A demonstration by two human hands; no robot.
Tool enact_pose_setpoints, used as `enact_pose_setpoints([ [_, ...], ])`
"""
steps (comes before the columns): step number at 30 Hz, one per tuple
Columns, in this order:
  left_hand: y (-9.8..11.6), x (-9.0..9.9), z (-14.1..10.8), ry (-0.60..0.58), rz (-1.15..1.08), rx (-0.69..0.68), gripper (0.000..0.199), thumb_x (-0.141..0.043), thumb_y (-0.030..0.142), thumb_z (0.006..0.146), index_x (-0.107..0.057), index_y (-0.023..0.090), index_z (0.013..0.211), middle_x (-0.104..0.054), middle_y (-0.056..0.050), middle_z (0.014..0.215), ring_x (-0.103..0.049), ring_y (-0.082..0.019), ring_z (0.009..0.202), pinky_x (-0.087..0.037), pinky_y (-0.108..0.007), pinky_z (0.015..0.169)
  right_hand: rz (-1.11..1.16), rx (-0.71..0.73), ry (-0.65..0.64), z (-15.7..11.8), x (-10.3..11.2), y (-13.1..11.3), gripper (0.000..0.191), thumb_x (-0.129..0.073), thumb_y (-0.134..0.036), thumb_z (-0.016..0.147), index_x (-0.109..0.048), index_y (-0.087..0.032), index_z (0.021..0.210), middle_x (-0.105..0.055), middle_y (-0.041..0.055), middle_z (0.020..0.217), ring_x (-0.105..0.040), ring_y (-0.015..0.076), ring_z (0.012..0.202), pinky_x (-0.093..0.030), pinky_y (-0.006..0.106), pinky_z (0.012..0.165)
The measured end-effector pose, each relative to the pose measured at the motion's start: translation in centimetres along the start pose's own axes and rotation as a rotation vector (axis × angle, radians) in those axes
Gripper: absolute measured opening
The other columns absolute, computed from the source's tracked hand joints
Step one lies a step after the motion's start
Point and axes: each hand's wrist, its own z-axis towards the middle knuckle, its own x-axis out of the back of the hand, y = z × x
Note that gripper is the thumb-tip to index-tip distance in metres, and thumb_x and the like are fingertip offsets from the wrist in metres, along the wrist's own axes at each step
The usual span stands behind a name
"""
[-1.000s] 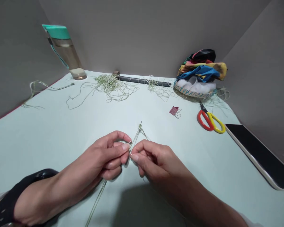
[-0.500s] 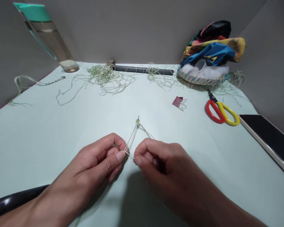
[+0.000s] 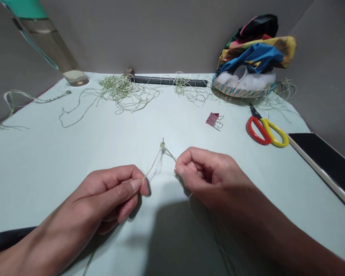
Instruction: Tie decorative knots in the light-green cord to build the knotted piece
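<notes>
A small knotted piece of green cord sits mid-table, with a short stub pointing away from me and strands spreading towards me. My left hand pinches a green strand between thumb and forefinger, pulled out to the left. On the other side, my right hand has thumb and forefinger closed on the strands leading right from the knot. Pale loose strands hang between the two hands. Further cord ends trail below each hand towards the near edge.
Tangled green thread lies around a hammer at the back. A water bottle stands back left. To the right are a binder clip, scissors, a phone and a basket holding cloth. A black object lies near left.
My hands have moved apart: the right went up and right to the strands near the knot, the left slightly left. The white strand stretched between them is no longer held across. The view shifted slightly.
</notes>
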Motion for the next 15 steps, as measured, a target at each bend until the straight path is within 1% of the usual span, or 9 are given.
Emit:
enact_pose_setpoints([
  [4,0.0,0.3,0.0,0.014,0.002,0.015,0.034,-0.073,0.052,0.091,-0.077,0.022,0.078,-0.045,0.003,0.05,-0.021,-0.006,0.046,-0.016,-0.019,0.039,0.083,0.033,0.111,1.0,1.4,0.5,0.011,-0.063,-0.022,0.081,-0.062,-0.022,0.07,-0.04,-0.0073,0.054,-0.033,0.0069,0.047,-0.024,0.018,0.039],
  [7,0.0,0.3,-0.2,0.016,-0.002,0.015,0.033,-0.073,0.052,0.091,-0.077,0.022,0.077,-0.045,0.003,0.049,-0.021,-0.006,0.045,-0.017,-0.017,0.039,0.112,0.072,0.173,1.5,2.4,0.7,0.01,-0.064,-0.024,0.08,-0.063,-0.022,0.071,-0.044,-0.0056,0.056,-0.036,0.0073,0.046,-0.026,0.02,0.04],
  [10,0.0,0.2,-0.2,0.002,0.001,0.016,0.033,-0.072,0.05,0.092,-0.076,0.021,0.077,-0.046,0.004,0.05,-0.021,-0.006,0.046,-0.019,-0.015,0.039,0.117,0.071,0.173,1.3,3.1,0.6,0.008,-0.067,-0.024,0.082,-0.065,-0.021,0.075,-0.045,-0.0055,0.058,-0.036,0.0071,0.048,-0.027,0.02,0.041],
  [15,0.3,0.2,-0.1,-0.02,0.025,0.032,0.031,-0.069,0.048,0.092,-0.074,0.021,0.078,-0.048,0.004,0.052,-0.023,-0.007,0.048,-0.021,-0.012,0.039,0.127,0.096,0.186,0.9,3.5,0.0,0.012,-0.068,-0.026,0.085,-0.065,-0.021,0.076,-0.041,-0.0077,0.058,-0.031,0.0065,0.048,-0.024,0.021,0.041],
])
